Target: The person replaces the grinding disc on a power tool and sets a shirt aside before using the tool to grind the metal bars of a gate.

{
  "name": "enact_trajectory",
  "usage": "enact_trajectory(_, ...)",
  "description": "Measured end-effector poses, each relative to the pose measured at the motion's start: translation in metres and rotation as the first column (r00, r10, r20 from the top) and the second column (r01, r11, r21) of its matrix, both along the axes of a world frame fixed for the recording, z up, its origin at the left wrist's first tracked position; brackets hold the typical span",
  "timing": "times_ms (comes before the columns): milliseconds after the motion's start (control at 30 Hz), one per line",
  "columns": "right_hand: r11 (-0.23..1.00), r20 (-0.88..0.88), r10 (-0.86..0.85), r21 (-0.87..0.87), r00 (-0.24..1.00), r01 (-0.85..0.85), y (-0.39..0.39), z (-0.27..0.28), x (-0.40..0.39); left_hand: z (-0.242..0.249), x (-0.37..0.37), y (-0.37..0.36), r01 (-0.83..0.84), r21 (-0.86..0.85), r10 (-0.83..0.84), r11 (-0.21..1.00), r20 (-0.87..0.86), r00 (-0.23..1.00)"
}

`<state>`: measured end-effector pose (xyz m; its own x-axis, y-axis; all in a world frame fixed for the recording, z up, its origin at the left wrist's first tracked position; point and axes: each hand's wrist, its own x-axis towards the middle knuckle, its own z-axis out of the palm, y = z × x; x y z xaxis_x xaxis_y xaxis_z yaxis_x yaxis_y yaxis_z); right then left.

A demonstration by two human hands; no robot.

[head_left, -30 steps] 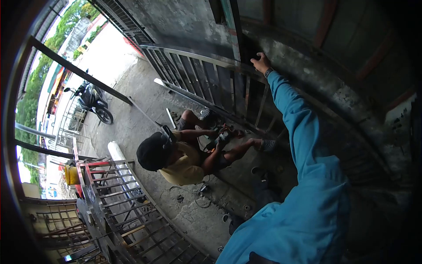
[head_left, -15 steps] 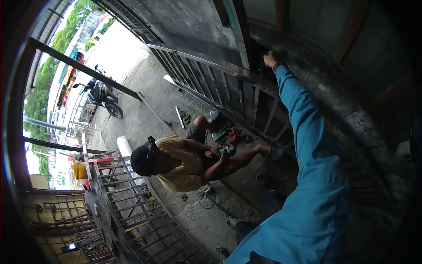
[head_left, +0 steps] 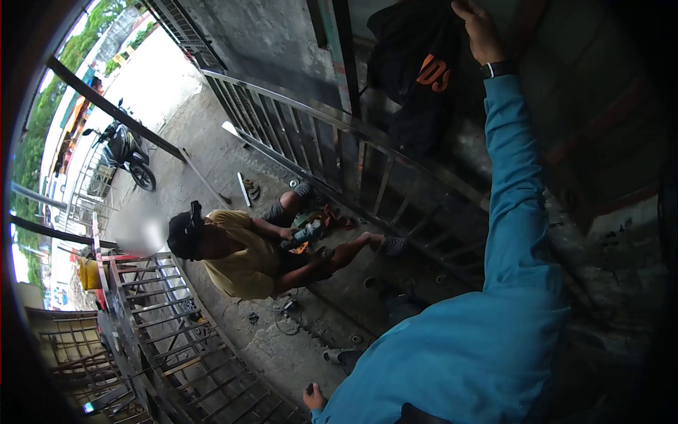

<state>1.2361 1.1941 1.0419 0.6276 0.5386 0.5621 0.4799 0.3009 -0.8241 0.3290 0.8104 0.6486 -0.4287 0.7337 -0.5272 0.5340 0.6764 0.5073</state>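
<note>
My right hand, with a dark watch on the wrist, is raised at the top of the head view. Its fingers are closed on the edge of a black cloth with orange lettering, which hangs beside the metal gate; the far edge lies in shadow. Low in the view, my left hand is partly hidden by my blue sleeve. Its fingers are curled, and a small dark patch shows between them that I cannot make out.
A person in a yellow shirt sits on the floor with a teal power tool. A barred metal gate stands beside them. Metal frames lie lower left; a motorcycle is parked outside. Cables and small parts lie on the concrete.
My right hand has come up out of the dark corner by the gate and now has the black cloth. My left hand has come into view. The seated person's tool has shifted.
</note>
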Motion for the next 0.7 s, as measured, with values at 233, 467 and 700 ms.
enact_trajectory(233,0.960,0.191,0.241,0.094,0.952,-0.262,-0.123,0.156,-0.112,0.161,0.246,0.304,0.563,0.771,-0.746,0.299,-0.179,0.641)
enact_trajectory(467,0.907,0.285,0.402,0.006,0.870,-0.421,-0.181,0.172,-0.159,0.377,0.540,0.349,0.294,0.954,-0.908,-0.064,-0.178,0.380)
enact_trajectory(700,0.987,0.392,0.075,0.101,0.917,-0.124,-0.309,0.107,-0.135,0.431,0.621,0.391,0.094,0.976,-0.974,-0.198,-0.185,-0.133)
